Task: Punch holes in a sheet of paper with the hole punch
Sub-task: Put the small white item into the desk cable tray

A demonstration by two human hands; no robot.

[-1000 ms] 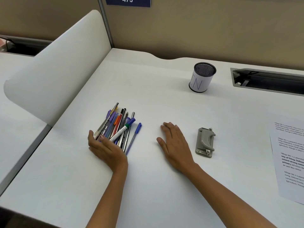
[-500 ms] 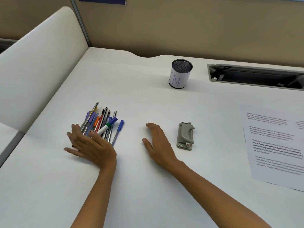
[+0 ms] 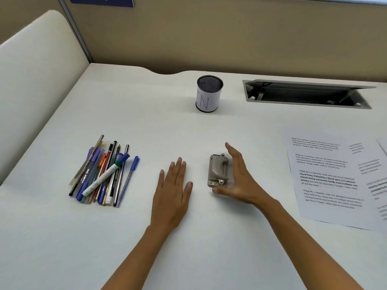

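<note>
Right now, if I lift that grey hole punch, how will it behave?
The hole punch looks like metal, so it is probably rigid and heavy for its size. Its flat base should slide, not roll, if pushed.

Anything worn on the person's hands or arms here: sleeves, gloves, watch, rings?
Nothing shows. The left hand and right hand are bare, no gloves or rings; the left forearm and right forearm are uncovered to the frame's edge: no sleeve, watch or bracelet.

Bright, even light falls from above; shadows on the white surface (image 3: 209, 248) are faint and soft. Wide-angle bending shows at the edges, and text at far right blurs.
</note>
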